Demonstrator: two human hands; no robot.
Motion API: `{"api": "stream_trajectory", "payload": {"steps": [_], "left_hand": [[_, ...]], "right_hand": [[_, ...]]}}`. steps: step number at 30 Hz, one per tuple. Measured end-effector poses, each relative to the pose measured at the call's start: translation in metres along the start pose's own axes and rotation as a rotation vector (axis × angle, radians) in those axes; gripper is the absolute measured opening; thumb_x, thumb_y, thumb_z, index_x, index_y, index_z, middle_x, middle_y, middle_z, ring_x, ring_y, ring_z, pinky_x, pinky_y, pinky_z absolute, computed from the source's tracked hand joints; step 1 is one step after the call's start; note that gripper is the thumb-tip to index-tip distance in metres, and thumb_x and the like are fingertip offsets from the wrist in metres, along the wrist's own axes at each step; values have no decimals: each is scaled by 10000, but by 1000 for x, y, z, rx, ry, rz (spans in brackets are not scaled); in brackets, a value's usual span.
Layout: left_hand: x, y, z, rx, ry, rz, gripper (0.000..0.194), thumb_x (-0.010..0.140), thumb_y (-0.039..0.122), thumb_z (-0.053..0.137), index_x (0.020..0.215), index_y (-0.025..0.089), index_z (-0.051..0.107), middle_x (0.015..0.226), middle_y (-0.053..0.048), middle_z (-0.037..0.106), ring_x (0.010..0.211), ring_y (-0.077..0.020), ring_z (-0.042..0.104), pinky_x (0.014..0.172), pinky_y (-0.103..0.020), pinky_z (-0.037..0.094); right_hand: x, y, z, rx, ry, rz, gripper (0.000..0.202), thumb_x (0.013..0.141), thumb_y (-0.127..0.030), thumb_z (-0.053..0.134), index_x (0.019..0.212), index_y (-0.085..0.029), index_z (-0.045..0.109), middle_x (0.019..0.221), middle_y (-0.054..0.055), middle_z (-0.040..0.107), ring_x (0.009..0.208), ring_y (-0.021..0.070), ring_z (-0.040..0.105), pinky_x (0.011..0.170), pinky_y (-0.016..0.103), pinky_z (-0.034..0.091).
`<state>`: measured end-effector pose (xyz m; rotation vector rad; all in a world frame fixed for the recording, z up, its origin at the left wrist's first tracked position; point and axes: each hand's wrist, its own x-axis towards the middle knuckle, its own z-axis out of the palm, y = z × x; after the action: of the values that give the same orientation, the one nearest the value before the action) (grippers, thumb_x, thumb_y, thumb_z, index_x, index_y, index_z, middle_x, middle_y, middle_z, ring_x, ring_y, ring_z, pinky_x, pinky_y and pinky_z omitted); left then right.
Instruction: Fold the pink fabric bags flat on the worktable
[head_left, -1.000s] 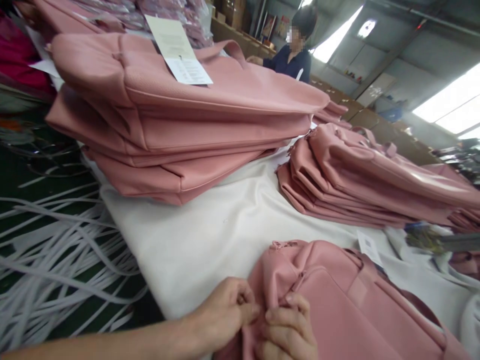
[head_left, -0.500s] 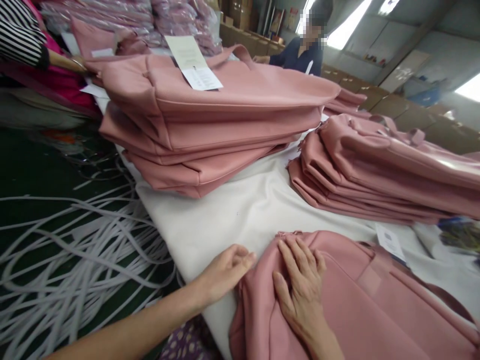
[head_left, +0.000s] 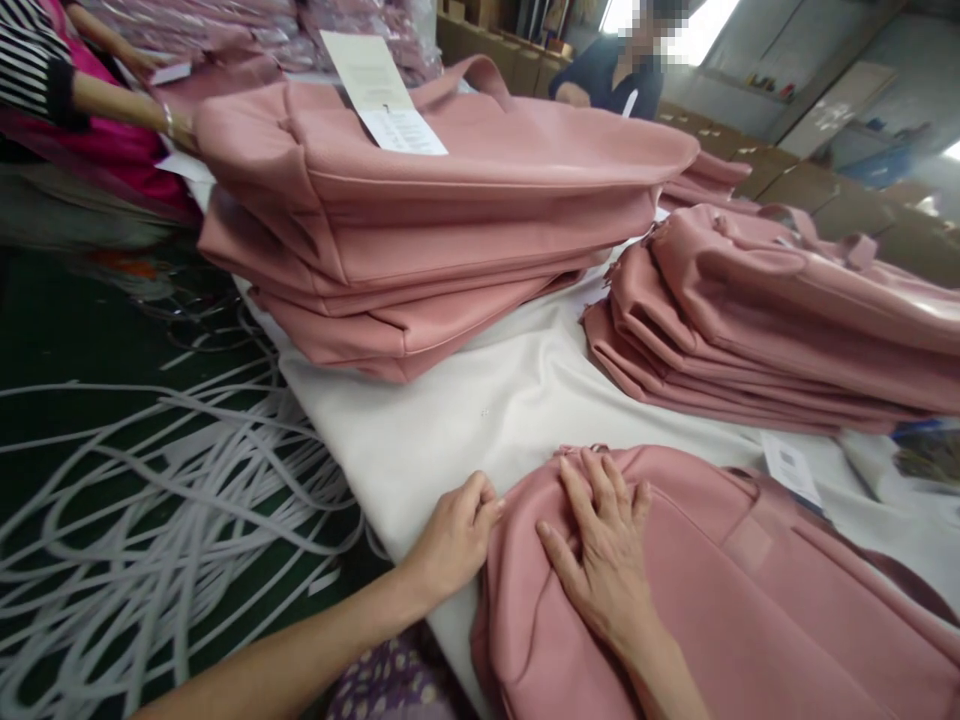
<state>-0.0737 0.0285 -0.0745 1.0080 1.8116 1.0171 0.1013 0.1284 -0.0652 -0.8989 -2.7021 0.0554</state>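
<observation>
A pink backpack (head_left: 720, 580) lies flat on the white-covered table, its zipped top corner turned away from me. My right hand (head_left: 604, 550) rests on it near that corner, open, fingers spread and palm down. At the bag's left edge is my left hand (head_left: 459, 535), fingers curled and thumb pressed against them. Whatever that pinch holds, perhaps part of the bag's edge or zipper, is hidden. A white tag (head_left: 791, 468) lies by the bag's strap on the far side.
Beyond stand two stacks of pink bags, a left stack (head_left: 450, 220) with a paper tag (head_left: 386, 95) and a right stack (head_left: 787, 310). White cords (head_left: 172, 540) tangle on the floor at left. A co-worker's arm (head_left: 120, 100) reaches in; another person (head_left: 619, 75) stands behind.
My left hand has closed into a tighter pinch at the bag's edge. My right hand stays spread on the bag. The co-worker's arm at left reaches further in.
</observation>
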Motion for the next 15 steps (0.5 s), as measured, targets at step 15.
{"api": "stream_trajectory", "payload": {"steps": [15], "left_hand": [[-18, 5, -32, 26, -103, -64, 336, 891, 420, 461, 1123, 177, 456, 866, -58, 644, 679, -195, 659, 559, -307, 543]], "right_hand": [[-4, 8, 12, 131, 122, 43, 577, 957, -436, 385, 1478, -241, 230, 1506, 129, 313, 1396, 277, 257, 1117, 598, 95]]}}
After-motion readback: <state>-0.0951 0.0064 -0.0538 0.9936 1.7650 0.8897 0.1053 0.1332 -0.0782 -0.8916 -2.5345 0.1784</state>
